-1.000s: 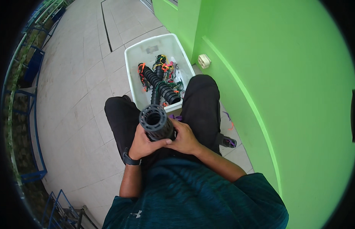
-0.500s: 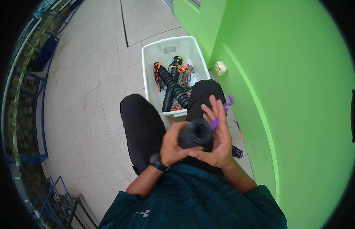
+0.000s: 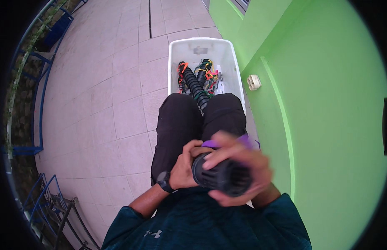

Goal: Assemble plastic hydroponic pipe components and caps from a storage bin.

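Over my lap I hold a black slotted plastic pot stack (image 3: 216, 177), tilted with its open, ribbed end toward the lower right. My left hand (image 3: 184, 166), with a dark watch at the wrist, is wrapped round its left end. Blurred by motion, my right hand (image 3: 253, 166) curves round the other end, fingers above and thumb below. A purple strip (image 3: 209, 143) shows beside my left fingers, and more purple shows behind the right hand. Whether the strip is tied round the stack is hidden.
Beyond my knees stands a white plastic bin (image 3: 173, 71). Inside lie long ribbed black stacks (image 3: 193, 83) with orange, yellow, red and green strips. A green wall (image 3: 335, 125) with a cream socket (image 3: 254, 82) rises at right. Blue metal railings (image 3: 39, 112) run along the left.
My right hand has gone from spread fingers to curling round the stack. The stack has tilted lower right. My knees have come together, hiding the near part of the bin.
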Demonstrator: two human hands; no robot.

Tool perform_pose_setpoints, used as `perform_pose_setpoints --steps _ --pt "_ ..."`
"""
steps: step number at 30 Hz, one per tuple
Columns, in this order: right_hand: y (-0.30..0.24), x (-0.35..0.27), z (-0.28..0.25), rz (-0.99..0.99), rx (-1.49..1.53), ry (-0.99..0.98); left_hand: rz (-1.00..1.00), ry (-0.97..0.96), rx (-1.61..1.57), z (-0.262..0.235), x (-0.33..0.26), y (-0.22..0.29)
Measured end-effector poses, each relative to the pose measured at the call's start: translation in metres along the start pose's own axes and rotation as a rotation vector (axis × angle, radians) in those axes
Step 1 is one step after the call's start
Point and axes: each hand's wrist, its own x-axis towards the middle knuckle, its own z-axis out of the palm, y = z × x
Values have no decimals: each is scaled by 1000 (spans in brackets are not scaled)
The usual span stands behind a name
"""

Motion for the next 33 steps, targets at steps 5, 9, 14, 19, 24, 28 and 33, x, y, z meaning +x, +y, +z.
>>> perform_pose_setpoints --steps 5,9,14,19,24,28,33 --pt "35 30 -12 121 61 444 108 19 236 -33 25 52" --pt "51 19 33 108 99 439 -107 420 -442 -24 36 65" --pt "67 15 27 210 421 335 -9 469 -825 -55 60 52" --pt "69 -20 -24 526 409 387 -77 476 -891 -70 61 21" --pt "80 -52 -32 761 324 343 -107 471 -755 -83 47 5" --pt "84 -69 -46 729 221 312 -112 474 -668 -89 42 6" --pt "88 -99 -55 1042 247 230 -219 499 -201 -94 36 0"
